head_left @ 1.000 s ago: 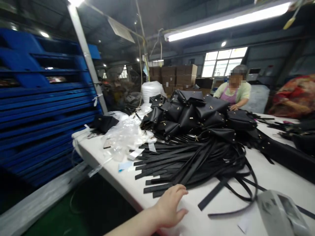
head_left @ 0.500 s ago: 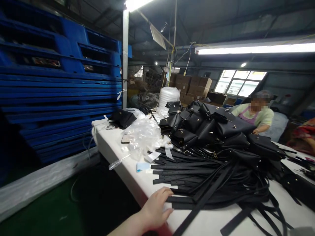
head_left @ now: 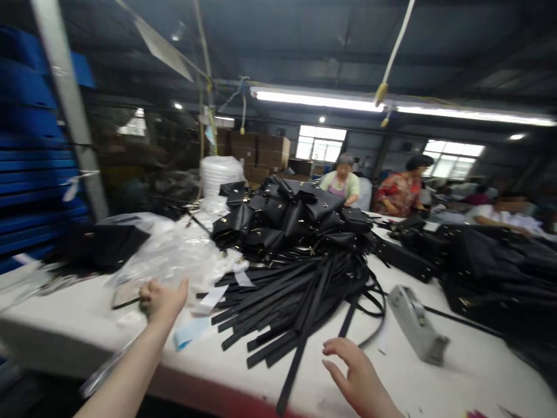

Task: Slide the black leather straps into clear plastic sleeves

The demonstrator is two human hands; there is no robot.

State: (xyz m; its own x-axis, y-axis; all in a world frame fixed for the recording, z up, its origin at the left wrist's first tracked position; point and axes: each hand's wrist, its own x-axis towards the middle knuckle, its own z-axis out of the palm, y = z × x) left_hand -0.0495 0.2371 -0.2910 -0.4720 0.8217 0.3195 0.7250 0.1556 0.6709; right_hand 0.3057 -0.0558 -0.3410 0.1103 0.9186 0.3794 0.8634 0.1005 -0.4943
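Note:
My left hand reaches to the near side of a heap of clear plastic bags. Its thumb stands apart and its fingers are bent over the right end of a flat, phone-like object; whether they touch it is blurred. My right hand hovers above the white tabletop with thumb and fingers apart, holding nothing. Between the hands, black straps lie fanned out, one long strap running to the near edge. Behind them rises a pile of black bags with small metal fittings.
A grey tape dispenser stands right of the straps. A blue-and-white slip lies beside my left forearm. More black bags cover the right side. Several people sit beyond, one in a light green top. Blue pallets are stacked left.
The view has swung right, bringing in the tape dispenser and more people. My left hand has gone from the strap ends to the plastic bags. My right hand has come into view.

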